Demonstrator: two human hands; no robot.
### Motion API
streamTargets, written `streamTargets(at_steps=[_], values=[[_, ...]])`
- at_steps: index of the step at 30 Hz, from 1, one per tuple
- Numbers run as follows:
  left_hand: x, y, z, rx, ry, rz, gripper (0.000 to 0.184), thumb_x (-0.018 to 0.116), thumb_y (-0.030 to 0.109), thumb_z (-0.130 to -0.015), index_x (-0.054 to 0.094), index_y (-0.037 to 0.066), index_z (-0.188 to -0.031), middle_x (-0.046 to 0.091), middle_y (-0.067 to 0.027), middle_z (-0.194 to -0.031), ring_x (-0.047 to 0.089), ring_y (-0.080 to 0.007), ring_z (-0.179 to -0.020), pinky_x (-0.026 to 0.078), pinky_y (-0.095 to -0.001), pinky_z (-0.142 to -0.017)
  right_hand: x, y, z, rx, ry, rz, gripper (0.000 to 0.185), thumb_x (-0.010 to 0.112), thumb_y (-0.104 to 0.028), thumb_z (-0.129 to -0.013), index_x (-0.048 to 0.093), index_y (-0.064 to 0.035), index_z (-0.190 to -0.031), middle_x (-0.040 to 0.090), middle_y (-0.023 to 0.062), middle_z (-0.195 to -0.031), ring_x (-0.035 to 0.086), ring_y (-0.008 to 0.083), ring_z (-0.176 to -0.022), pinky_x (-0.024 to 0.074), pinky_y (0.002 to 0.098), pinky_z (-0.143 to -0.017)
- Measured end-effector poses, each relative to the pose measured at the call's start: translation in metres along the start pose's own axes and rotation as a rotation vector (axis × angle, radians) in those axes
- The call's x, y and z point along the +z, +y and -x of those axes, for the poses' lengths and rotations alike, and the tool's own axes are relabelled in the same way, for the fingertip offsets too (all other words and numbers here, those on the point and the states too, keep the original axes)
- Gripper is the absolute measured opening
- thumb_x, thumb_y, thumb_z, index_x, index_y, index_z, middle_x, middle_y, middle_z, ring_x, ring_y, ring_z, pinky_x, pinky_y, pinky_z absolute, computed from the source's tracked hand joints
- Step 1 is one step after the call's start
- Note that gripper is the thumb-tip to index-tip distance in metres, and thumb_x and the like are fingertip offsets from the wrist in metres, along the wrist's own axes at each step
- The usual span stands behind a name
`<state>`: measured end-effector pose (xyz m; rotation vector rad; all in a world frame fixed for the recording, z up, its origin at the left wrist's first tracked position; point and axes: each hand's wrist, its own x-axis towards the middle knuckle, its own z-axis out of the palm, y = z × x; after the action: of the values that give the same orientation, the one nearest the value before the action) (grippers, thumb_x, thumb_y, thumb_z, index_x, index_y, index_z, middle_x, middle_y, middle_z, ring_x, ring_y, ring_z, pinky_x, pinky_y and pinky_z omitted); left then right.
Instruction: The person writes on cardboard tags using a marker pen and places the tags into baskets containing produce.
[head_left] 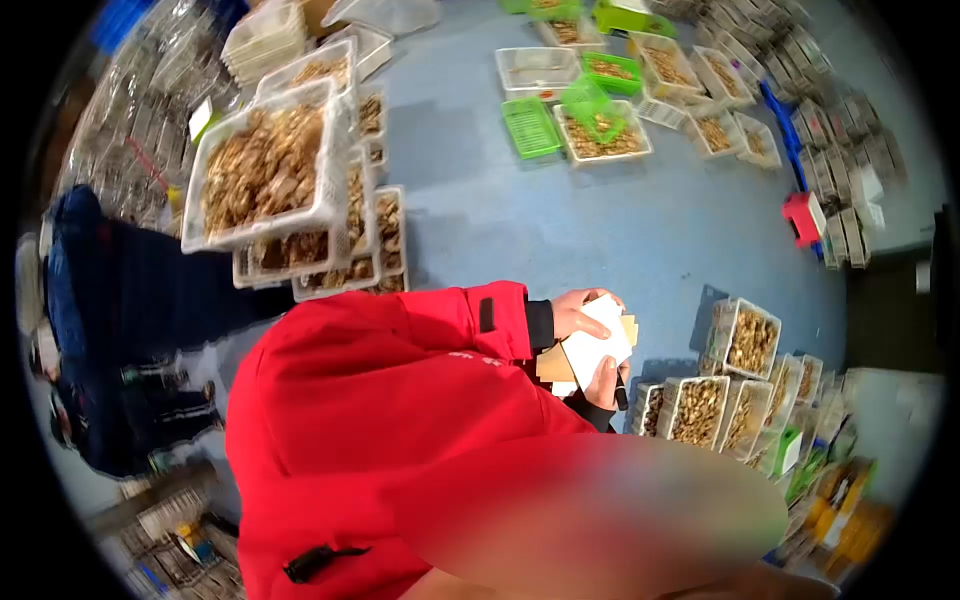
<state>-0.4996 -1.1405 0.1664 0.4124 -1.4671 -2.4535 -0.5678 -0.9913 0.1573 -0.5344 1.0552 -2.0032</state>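
Note:
My left hand (580, 314) comes in from the left in a red sleeve with a black cuff. Its fingers are closed on the upper edge of a small stack of white paper sheets (592, 345), thumb lying on top. Beneath the white sheets, tan paper or card (551, 365) sticks out. My right hand (603, 384) grips the lower edge of the same stack. A black pen or marker (621, 391) points out of that hand, beside the paper. Any writing on the sheets is too small to make out.
White crates of brown, shellfish-like pieces are stacked left (333, 165) and lower right (697, 410). More crates (605, 155) and green baskets (531, 127) stand on the blue floor (480, 225). At far left is a person in dark blue clothes (140, 285).

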Motion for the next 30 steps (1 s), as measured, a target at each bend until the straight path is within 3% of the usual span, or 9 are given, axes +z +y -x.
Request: streamTargets(at_steps=[1, 4, 8, 16, 18, 22, 24, 27, 30], values=[[0.003, -0.006, -0.041, 0.032, -0.026, 0.046, 0.047, 0.065, 0.002, -0.072, 0.049, 0.005, -0.117, 0.056, -0.0048, -0.100, 0.053, -0.0150, -0.097, 0.044, -0.0284, -0.083, -0.016, -0.010, -0.019, 0.020, 0.117, 0.020, 0.060, 0.057, -0.029, -0.082, 0.034, 0.0034, -0.127, 0.047, 0.0212, -0.122, 0.051, 0.0282, -0.110, 0.0422, 0.0396, -0.091], [0.017, -0.004, -0.127, -0.118, -0.122, 0.201, 0.045, 0.063, 0.001, -0.073, 0.049, 0.004, -0.116, 0.057, -0.0075, -0.104, 0.055, -0.0177, -0.098, 0.045, -0.0306, -0.085, -0.055, -0.031, -0.072, 0.073, 0.423, -0.081, 0.045, 0.051, -0.015, -0.086, 0.034, 0.0012, -0.124, 0.052, 0.0170, -0.113, 0.055, 0.0231, -0.097, 0.0470, 0.0347, -0.082], [0.020, -0.017, -0.226, -0.196, -0.027, 0.256, 0.047, 0.055, -0.001, -0.078, 0.040, 0.001, -0.123, 0.055, -0.0150, -0.109, 0.056, -0.0236, -0.100, 0.048, -0.0334, -0.084, -0.139, -0.035, -0.154, 0.140, 0.370, 0.077, 0.041, 0.056, -0.014, -0.086, 0.038, 0.0010, -0.120, 0.055, 0.0121, -0.107, 0.054, 0.0169, -0.095, 0.0458, 0.0309, -0.079], [0.073, 0.038, -0.479, -0.234, 0.064, 0.094, 0.044, 0.055, 0.002, -0.079, 0.043, -0.002, -0.120, 0.055, -0.0137, -0.108, 0.056, -0.0212, -0.097, 0.045, -0.0311, -0.084, -0.237, -0.167, -0.371, 0.206, 0.361, -0.111, 0.042, 0.062, -0.020, -0.084, 0.041, 0.0009, -0.115, 0.057, 0.0086, -0.098, 0.054, 0.0127, -0.090, 0.0460, 0.0276, -0.077], [0.067, 0.029, -0.546, -0.211, -0.098, 0.104, 0.043, 0.054, 0.004, -0.079, 0.043, -0.002, -0.120, 0.056, -0.0138, -0.108, 0.056, -0.0206, -0.095, 0.045, -0.0306, -0.084, -0.293, -0.131, -0.423, 0.020, 0.427, 0.306, 0.041, 0.063, -0.021, -0.084, 0.044, 0.0001, -0.113, 0.057, 0.0080, -0.097, 0.054, 0.0123, -0.089, 0.0456, 0.0270, -0.076], [0.060, 0.027, -0.691, -0.190, -0.076, -0.079, 0.045, 0.050, 0.007, -0.080, 0.041, -0.004, -0.123, 0.056, -0.0168, -0.109, 0.057, -0.0259, -0.100, 0.045, -0.0348, -0.087, -0.332, -0.196, -0.537, 0.087, 0.509, -0.124, 0.035, 0.063, -0.021, -0.084, 0.048, -0.0020, -0.110, 0.057, 0.0069, -0.096, 0.054, 0.0119, -0.087, 0.0444, 0.0262, -0.076], [0.106, 0.052, -0.775, -0.333, -0.311, 0.192, 0.043, 0.053, 0.002, -0.078, 0.042, -0.003, -0.119, 0.056, -0.0144, -0.108, 0.057, -0.0229, -0.097, 0.047, -0.0329, -0.085, -0.366, -0.251, -0.581, 0.060, 0.561, -0.103, 0.031, 0.055, -0.024, -0.089, 0.047, -0.0024, -0.109, 0.057, 0.0071, -0.096, 0.053, 0.0117, -0.089, 0.0442, 0.0274, -0.076], [0.137, 0.034, -0.882, -0.304, -0.432, 0.125, 0.044, 0.054, 0.003, -0.077, 0.043, -0.002, -0.120, 0.056, -0.0140, -0.108, 0.056, -0.0220, -0.098, 0.045, -0.0309, -0.085, -0.437, -0.272, -0.636, -0.102, 0.689, 0.066, 0.035, 0.051, -0.029, -0.091, 0.046, 0.0000, -0.111, 0.057, 0.0088, -0.098, 0.052, 0.0128, -0.092, 0.0440, 0.0296, -0.079], [0.156, 0.018, -0.963, -0.399, -0.350, 0.075, 0.045, 0.053, 0.000, -0.077, 0.042, -0.002, -0.121, 0.056, -0.0135, -0.109, 0.055, -0.0218, -0.099, 0.044, -0.0300, -0.086, -0.472, -0.309, -0.682, -0.130, 0.755, -0.109, 0.040, 0.051, -0.032, -0.091, 0.046, 0.0010, -0.113, 0.057, 0.0109, -0.100, 0.053, 0.0138, -0.091, 0.0446, 0.0309, -0.080]])
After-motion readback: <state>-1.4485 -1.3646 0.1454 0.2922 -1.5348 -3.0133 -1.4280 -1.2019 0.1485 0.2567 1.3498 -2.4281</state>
